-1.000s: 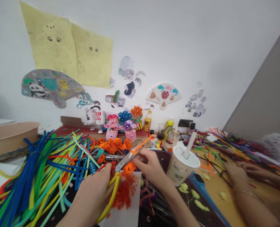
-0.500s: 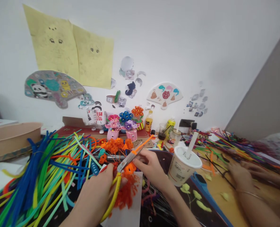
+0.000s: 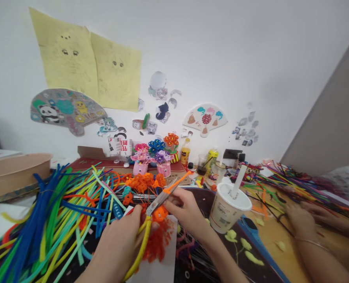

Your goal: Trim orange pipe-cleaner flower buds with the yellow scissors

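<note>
My left hand [image 3: 119, 237] is closed around scissors [image 3: 158, 201] with yellow handles, their blades pointing up and to the right. An orange pipe cleaner [image 3: 180, 181] crosses the blades near their tips, pinched in the fingers of my right hand [image 3: 184, 210]. Just under the blades is an orange pipe-cleaner flower [image 3: 161, 213]; whether my fingers touch it, I cannot tell. Orange fuzz clippings [image 3: 155, 245] are heaped on a white sheet of paper [image 3: 168, 263] below my hands. More orange flowers [image 3: 145, 181] on thin stems lie beyond the scissors.
Bundles of coloured pipe cleaners [image 3: 44, 220] cover the left side. A lidded cup [image 3: 225, 212] with a straw stands right of my right hand. Small flower pots [image 3: 164, 169] and a juice bottle [image 3: 185, 153] stand at the back. Another person's hands [image 3: 299, 220] work at the right.
The scissors and the orange pipe cleaner have shifted only slightly, both still in my hands. Nothing else has visibly moved.
</note>
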A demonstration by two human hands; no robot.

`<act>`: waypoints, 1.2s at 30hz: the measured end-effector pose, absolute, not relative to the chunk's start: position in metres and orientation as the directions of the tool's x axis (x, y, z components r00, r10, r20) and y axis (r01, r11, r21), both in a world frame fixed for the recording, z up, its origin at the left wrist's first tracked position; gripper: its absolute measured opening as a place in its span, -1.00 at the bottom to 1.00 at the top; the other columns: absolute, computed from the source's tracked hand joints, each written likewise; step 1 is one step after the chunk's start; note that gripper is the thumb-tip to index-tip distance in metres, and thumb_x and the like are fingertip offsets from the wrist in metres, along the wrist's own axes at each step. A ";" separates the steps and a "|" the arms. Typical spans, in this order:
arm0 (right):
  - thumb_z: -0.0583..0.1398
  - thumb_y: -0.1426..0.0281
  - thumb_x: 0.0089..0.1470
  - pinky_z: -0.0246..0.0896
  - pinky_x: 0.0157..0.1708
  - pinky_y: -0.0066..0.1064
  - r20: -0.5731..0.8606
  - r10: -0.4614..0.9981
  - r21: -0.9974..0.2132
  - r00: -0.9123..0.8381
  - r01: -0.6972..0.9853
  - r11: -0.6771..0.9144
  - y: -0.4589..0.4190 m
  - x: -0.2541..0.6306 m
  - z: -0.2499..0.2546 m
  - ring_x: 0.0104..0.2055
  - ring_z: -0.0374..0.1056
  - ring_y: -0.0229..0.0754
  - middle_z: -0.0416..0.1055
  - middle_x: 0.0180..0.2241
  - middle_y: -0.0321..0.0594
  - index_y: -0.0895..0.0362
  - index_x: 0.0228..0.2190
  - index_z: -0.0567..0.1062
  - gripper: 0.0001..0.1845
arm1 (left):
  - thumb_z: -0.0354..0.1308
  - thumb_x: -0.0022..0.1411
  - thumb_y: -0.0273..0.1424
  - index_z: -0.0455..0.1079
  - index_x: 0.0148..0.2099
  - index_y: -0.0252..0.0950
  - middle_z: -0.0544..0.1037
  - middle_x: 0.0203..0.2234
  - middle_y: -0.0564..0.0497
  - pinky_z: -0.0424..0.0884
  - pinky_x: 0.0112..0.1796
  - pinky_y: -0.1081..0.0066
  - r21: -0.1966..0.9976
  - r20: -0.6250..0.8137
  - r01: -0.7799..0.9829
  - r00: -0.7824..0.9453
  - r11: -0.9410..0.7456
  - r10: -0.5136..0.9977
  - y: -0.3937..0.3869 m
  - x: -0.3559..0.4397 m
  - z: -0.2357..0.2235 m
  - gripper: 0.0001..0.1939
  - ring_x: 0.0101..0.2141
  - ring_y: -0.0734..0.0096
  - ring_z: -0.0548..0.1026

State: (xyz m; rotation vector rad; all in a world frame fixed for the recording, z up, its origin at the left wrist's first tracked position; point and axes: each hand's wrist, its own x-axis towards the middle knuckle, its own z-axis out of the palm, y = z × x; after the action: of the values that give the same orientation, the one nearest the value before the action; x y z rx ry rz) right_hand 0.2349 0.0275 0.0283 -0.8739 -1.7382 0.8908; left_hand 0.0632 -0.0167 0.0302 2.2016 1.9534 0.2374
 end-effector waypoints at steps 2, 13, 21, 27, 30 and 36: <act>0.18 0.46 0.03 -0.03 -0.58 -0.50 0.425 0.858 -0.859 -0.288 0.170 0.482 0.027 0.235 0.029 -0.57 0.06 -0.34 0.18 -0.61 -0.40 0.18 -0.51 0.47 -0.89 | -0.22 0.32 -0.19 0.30 -0.11 -0.26 0.64 -0.37 -0.18 0.42 -0.35 0.23 0.212 -0.006 0.970 0.126 -0.122 0.992 -0.016 0.062 0.030 -0.65 -0.27 -0.04 0.61; 0.22 0.35 0.02 0.09 -0.57 -0.49 0.406 0.875 -0.899 -0.264 0.058 0.435 0.037 0.244 0.024 -0.57 0.18 -0.31 0.28 -0.59 -0.36 0.17 -0.42 0.49 -0.88 | -0.21 0.34 -0.23 0.32 -0.11 -0.24 0.64 -0.32 -0.15 0.37 -0.35 0.27 0.217 -0.018 0.970 0.120 -0.113 0.993 -0.016 0.058 0.034 -0.67 -0.25 -0.02 0.61; 0.23 0.33 0.00 0.17 -0.53 -0.47 0.408 0.871 -0.907 -0.273 -0.011 0.421 0.032 0.238 0.024 -0.56 0.17 -0.30 0.30 -0.57 -0.34 0.16 -0.42 0.52 -0.86 | -0.17 0.32 -0.17 0.24 -0.14 -0.20 0.63 -0.29 -0.10 0.34 -0.33 0.28 0.345 -0.017 0.933 0.115 -0.103 0.993 -0.018 0.061 0.028 -0.73 -0.23 0.03 0.60; 0.24 0.32 0.01 0.21 -0.55 -0.48 0.388 0.874 -0.914 -0.291 0.003 0.407 0.031 0.239 0.026 -0.58 0.14 -0.32 0.25 -0.60 -0.36 0.16 -0.45 0.51 -0.85 | -0.16 0.30 -0.15 0.26 -0.18 -0.18 0.64 -0.30 -0.09 0.30 -0.37 0.33 0.332 -0.012 0.938 0.112 -0.101 0.994 -0.016 0.059 0.029 -0.72 -0.24 0.05 0.60; 0.23 0.30 0.02 0.23 -0.54 -0.48 0.387 0.870 -0.912 -0.306 0.013 0.410 0.032 0.241 0.027 -0.57 0.17 -0.31 0.25 -0.61 -0.37 0.15 -0.44 0.51 -0.84 | -0.14 0.28 -0.12 0.26 -0.21 -0.17 0.64 -0.36 -0.05 0.28 -0.40 0.36 0.319 0.018 0.943 0.097 -0.098 0.995 -0.015 0.057 0.027 -0.72 -0.28 0.08 0.61; 0.22 0.32 0.02 0.20 -0.54 -0.48 0.392 0.862 -0.904 -0.320 0.038 0.425 0.035 0.244 0.027 -0.58 0.17 -0.32 0.27 -0.60 -0.37 0.16 -0.43 0.50 -0.85 | -0.17 0.30 -0.18 0.27 -0.15 -0.18 0.64 -0.33 -0.08 0.31 -0.36 0.30 0.311 0.007 0.945 0.105 -0.102 0.994 -0.016 0.056 0.024 -0.73 -0.25 0.02 0.60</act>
State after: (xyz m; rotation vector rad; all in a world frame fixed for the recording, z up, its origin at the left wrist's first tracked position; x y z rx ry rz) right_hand 0.2444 0.0348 0.0270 -0.7926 -1.6850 1.0381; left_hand 0.0560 -0.0157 0.0239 2.1527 1.9347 0.3155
